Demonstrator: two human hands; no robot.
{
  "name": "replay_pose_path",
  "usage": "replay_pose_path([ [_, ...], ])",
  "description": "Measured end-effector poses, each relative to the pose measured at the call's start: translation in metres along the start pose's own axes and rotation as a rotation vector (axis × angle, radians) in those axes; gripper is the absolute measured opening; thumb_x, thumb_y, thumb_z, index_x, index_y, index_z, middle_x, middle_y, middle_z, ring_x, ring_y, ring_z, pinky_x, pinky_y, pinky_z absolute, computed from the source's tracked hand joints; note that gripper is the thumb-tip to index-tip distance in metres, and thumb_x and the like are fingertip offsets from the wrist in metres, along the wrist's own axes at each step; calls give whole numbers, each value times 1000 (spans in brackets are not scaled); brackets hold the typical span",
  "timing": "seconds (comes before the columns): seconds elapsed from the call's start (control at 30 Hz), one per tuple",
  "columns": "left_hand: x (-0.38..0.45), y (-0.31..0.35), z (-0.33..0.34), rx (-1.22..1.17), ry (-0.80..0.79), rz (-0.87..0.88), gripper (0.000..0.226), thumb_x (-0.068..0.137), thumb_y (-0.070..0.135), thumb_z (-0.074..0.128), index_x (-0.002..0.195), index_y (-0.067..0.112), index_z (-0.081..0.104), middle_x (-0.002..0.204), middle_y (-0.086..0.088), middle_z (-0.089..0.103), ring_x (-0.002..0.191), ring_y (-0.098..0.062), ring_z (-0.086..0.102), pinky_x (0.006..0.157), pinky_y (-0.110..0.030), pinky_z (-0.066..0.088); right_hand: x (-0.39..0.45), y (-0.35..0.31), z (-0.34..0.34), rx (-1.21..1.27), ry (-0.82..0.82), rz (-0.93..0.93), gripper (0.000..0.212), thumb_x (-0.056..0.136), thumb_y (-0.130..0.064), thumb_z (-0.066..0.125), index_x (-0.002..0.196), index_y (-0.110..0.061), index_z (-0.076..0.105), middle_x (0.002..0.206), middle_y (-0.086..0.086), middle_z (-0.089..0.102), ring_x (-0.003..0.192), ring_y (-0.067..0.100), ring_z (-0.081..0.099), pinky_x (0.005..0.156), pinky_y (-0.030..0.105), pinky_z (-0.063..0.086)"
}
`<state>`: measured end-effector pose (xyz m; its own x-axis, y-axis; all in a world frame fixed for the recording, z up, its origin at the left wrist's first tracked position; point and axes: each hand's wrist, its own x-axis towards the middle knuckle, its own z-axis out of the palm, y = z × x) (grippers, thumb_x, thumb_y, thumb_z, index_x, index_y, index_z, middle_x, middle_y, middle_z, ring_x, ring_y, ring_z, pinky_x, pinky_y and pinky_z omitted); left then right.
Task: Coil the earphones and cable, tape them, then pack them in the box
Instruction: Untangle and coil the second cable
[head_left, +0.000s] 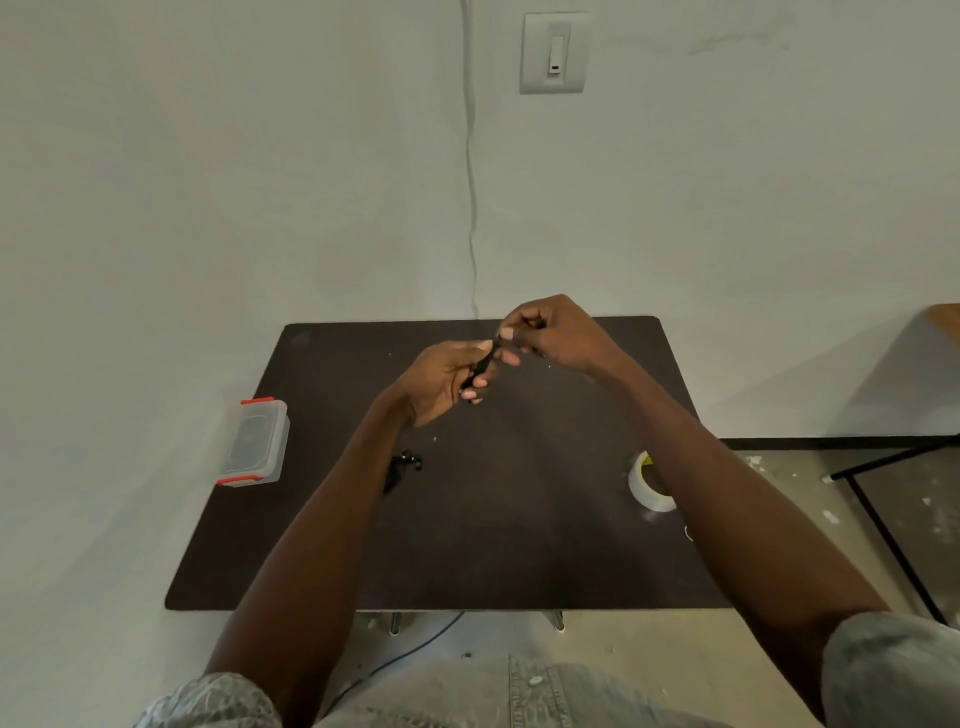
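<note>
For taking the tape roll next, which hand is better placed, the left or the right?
The right hand, probably. The tape roll lies on the table's right side, beside the right forearm; the left hand would have to cross over. Both hands now hold the black cable.

tabletop (519, 519): dark brown, smooth, matt with a faint sheen
box (254, 441): clear plastic, glossy, with orange-red plastic clips
tape roll (647, 491): pale, glossy film
bundle in the hands (480, 370): black, looks like smooth plastic
wall (208, 182): painted, matt
sleeves (893, 670): grey woven cloth
</note>
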<state>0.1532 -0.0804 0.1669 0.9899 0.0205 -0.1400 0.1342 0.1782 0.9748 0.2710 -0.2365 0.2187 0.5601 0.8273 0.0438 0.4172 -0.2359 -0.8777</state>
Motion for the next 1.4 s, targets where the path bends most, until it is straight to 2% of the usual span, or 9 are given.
replay_pose_path([
  [0.13,-7,8,-5,9,-72,0,28,98,23,48,101,-1,63,60,-1,33,47,-11,30,54,-28,34,-6,-3,4,60,-4,-30,15,93,-9,64,99,2,73,55,-20,62,46,-6,51,50,6,36],
  [0.27,-10,11,-9,-179,-125,0,20,94,19,50,87,3,60,54,1,34,40,-9,29,51,-31,27,-12,2,5,271,-133,13,19,91,-9,66,108,-3,72,62,-11,65,42,1,34,47,20,26],
  [0.67,-14,11,-8,-280,-254,-30,20,88,20,58,79,4,54,52,-2,39,38,-12,32,51,-35,26,-26,-10,16,365,-185,55,23,89,6,62,110,16,63,61,-9,66,42,-4,51,45,7,39],
  [0.8,-15,13,-6,-167,-94,24,24,89,22,62,81,0,63,64,-11,52,41,-14,42,51,-31,38,-18,2,22,252,-31,79,16,90,-14,69,95,0,75,53,-9,63,41,1,44,48,11,35],
  [0.9,-10,17,0,-34,100,9,19,87,18,66,84,0,68,60,-10,60,46,-18,54,51,-28,48,-13,9,28,79,46,83,16,90,-29,67,87,-19,79,76,16,73,55,23,58,53,35,46],
  [1.0,-1,20,11,56,264,36,17,89,14,66,80,-1,65,61,-11,65,47,-19,60,50,-26,49,-11,9,31,41,113,44,26,93,-13,57,73,-11,74,66,3,71,52,1,58,55,15,43],
  [1.2,14,21,32,-52,588,93,19,85,12,71,70,2,66,57,-10,65,46,-15,61,42,-22,44,-1,12,39,-159,257,-1,35,92,-7,53,59,-19,59,54,-4,57,51,4,48,55,26,37],
  [1.27,16,27,33,-227,586,-5,17,87,10,69,74,0,66,56,-5,66,47,-11,61,44,-20,46,1,14,38,-201,251,9,44,93,-10,54,52,-26,48,48,-9,45,45,4,39,50,23,29],
  [1.4,14,25,26,8,504,-48,21,90,15,66,78,-2,65,57,-5,60,46,-11,52,46,-20,41,2,19,36,-229,188,60,43,94,-17,58,53,-10,47,44,-7,35,42,8,33,48,24,24],
])
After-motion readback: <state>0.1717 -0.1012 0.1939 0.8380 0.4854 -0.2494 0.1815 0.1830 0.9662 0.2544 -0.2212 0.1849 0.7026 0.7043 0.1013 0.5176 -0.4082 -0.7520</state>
